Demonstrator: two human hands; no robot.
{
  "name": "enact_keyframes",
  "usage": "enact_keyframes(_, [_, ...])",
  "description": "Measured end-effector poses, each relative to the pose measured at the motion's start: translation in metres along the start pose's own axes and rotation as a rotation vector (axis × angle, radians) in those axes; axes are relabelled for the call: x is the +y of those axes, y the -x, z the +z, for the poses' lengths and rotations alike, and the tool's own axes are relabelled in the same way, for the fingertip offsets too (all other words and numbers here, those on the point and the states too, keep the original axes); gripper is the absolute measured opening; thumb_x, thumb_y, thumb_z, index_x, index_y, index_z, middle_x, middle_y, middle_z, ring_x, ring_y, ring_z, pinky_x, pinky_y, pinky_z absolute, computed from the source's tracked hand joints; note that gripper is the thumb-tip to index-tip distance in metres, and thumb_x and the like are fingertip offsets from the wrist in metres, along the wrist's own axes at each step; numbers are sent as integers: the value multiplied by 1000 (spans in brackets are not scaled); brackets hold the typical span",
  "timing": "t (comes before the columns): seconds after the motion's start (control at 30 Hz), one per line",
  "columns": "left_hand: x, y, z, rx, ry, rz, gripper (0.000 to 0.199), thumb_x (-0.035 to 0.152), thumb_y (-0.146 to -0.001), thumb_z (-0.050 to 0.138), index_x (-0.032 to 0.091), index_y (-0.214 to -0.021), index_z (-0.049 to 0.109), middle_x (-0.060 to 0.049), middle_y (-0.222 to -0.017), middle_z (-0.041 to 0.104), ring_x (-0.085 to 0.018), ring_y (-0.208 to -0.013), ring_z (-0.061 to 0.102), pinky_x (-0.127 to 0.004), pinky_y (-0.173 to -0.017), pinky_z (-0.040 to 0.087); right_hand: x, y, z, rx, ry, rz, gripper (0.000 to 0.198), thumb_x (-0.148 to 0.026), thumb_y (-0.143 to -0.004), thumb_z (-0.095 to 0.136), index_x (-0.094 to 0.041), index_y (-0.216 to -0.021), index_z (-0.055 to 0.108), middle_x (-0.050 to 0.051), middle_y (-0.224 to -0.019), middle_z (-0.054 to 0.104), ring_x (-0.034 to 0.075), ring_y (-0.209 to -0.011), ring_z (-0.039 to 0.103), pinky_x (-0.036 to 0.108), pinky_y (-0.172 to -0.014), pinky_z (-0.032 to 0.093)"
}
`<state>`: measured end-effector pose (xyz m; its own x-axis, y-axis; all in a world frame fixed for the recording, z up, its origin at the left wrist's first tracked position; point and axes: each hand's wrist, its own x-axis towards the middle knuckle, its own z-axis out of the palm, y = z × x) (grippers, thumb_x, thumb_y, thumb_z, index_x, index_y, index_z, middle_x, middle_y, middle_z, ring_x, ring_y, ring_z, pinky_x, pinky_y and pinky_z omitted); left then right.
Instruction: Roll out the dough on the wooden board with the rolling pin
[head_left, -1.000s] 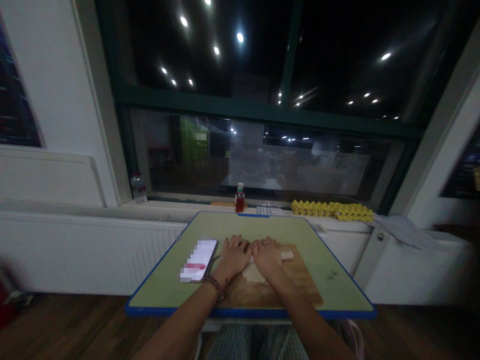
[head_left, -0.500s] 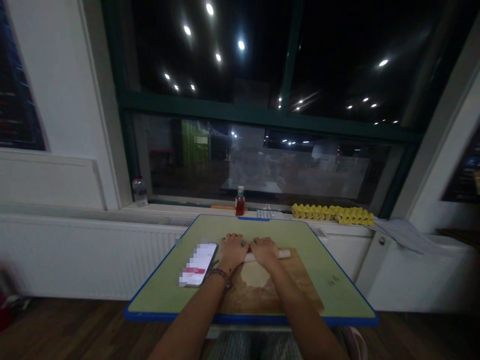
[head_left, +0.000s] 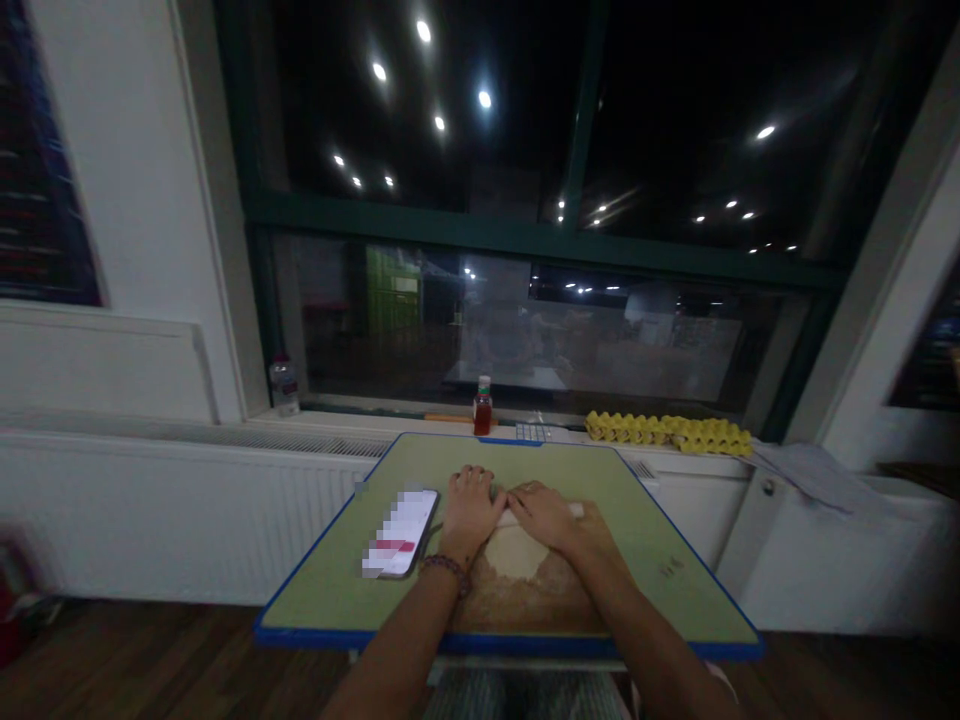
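A pale rolling pin (head_left: 577, 510) lies crosswise near the far edge of a wooden board (head_left: 532, 607). My left hand (head_left: 472, 515) is closed over its left part, with the fingers reaching forward over it. My right hand (head_left: 546, 513) is closed over the right part, turned so its fingertips point left toward my left thumb. Only the pin's right end and a short piece between the hands show. Beneath and just in front of the pin is a flat, pale sheet of dough (head_left: 516, 553) with an uneven near edge.
A phone (head_left: 403, 535) with a lit screen lies left of my left hand on the green, blue-edged table (head_left: 315, 590). Along the windowsill stand a small bottle of red-brown liquid (head_left: 482, 408), yellow egg trays (head_left: 667, 432) and a clear bottle (head_left: 284, 386).
My right hand has turned, its fingers now pointing more to the left, and its forearm has swung outward to the right. My left hand keeps its place. The whole view has shifted slightly.
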<state>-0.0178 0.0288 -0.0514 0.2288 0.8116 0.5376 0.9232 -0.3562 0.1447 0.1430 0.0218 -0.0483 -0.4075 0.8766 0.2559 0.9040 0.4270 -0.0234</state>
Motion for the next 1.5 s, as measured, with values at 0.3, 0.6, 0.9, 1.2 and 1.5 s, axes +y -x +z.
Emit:
enact_keyframes(0.3, [8, 6, -13, 9, 84, 173, 37, 30, -96, 34, 22, -126, 55, -6, -139, 54, -28, -129, 40, -49, -108, 27, 11, 31, -24, 23, -66, -47, 40, -51, -93, 49, -24, -117, 67, 5, -124, 63, 18, -113, 56, 29, -100, 38])
enact_keyframes(0.6, [10, 8, -14, -62, 336, 362, 37, 33, -90, 50, 24, -126, 53, -8, -141, 47, -26, -127, 41, -43, -108, 32, 12, 30, -25, 93, 12, 235, 37, -47, -97, 44, -20, -113, 63, 8, -111, 67, 21, -100, 64, 28, -85, 44])
enact_keyframes(0.9, [4, 6, -3, -282, 505, 452, 51, 48, -81, 64, 25, -126, 58, -5, -119, 63, -23, -112, 53, -37, -101, 41, 33, 27, -6, 276, -74, 413, 33, -38, -98, 41, -24, -126, 51, 5, -117, 67, 18, -95, 67, 26, -77, 45])
enact_keyframes(1.2, [2, 3, 6, -281, 485, 444, 38, 43, -71, 73, 22, -102, 65, -4, -107, 65, -24, -105, 55, -37, -94, 44, 27, 27, -9, 219, -75, 395, 34, -42, -97, 41, -25, -125, 53, 5, -111, 68, 18, -94, 67, 26, -80, 44])
enact_keyframes(1.5, [1, 3, 7, -241, 477, 450, 41, 47, -70, 75, 23, -100, 62, -3, -104, 62, -23, -102, 53, -37, -94, 42, 26, 27, -7, 239, -102, 373, 33, -40, -96, 44, -24, -124, 54, 6, -113, 68, 18, -97, 65, 27, -83, 43])
